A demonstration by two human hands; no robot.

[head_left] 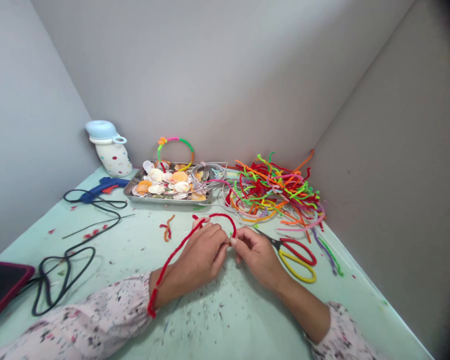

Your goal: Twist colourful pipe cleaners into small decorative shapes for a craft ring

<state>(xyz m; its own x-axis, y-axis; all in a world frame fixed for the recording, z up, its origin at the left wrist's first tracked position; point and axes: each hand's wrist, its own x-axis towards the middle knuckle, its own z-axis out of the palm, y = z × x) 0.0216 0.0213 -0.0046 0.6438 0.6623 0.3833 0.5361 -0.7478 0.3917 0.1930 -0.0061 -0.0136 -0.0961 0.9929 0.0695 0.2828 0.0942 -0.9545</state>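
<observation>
A long red pipe cleaner [176, 250] runs from my left wrist up over the hand and curves in an arc toward my fingertips. My left hand [206, 250] is closed on it, thumb and fingers pinched together. Close against it, my right hand [257, 255] pinches the end of the red arc between thumb and forefinger. The exact spot where the fingertips meet is partly hidden. Just right of my right hand lie scissors [298, 260] with one red and one yellow handle. A small twisted orange and red piece [167, 229] rests left of my hands.
Behind my hands, a metal tray [165, 201] holds seashells, with a multicoloured ring standing in it and coiled wire at its right. A pile of pipe cleaners [273, 187] lies at back right. Leftward are a bottle [112, 155], a blue glue gun [101, 189], black cable [69, 252] and a phone [3, 287].
</observation>
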